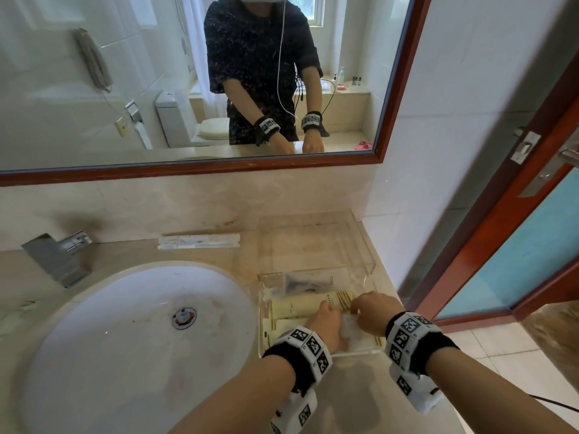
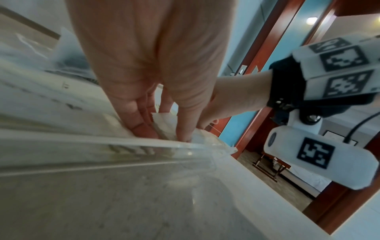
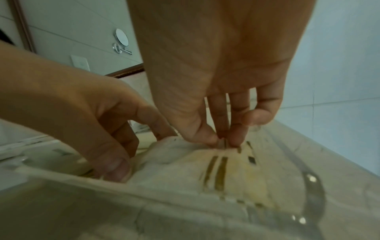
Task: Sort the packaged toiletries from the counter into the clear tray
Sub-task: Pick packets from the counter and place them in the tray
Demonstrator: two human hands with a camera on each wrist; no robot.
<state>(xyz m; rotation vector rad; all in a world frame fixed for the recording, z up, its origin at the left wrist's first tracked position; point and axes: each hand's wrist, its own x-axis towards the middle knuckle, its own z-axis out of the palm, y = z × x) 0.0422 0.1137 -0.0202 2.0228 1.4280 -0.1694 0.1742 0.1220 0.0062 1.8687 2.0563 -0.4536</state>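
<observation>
Both my hands pinch the white packet (image 1: 350, 327) in the clear tray (image 1: 369, 270), lower right; long wrapped packet (image 1: 199, 241) lies upper left on the desk.

Both hands (image 1: 326, 324) (image 1: 374, 311) down, fingertips pinching.

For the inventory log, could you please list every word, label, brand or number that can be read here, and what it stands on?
None can be read.
Cream packets in the clear tray: small dark print, too small.
Clear packet with a dark item: small marks, too small.
Long packet by the wall: faint print, blurred.
Wristbands: square coded markers, no letters.
White packet under the left hand and right hand: none visible.
</observation>
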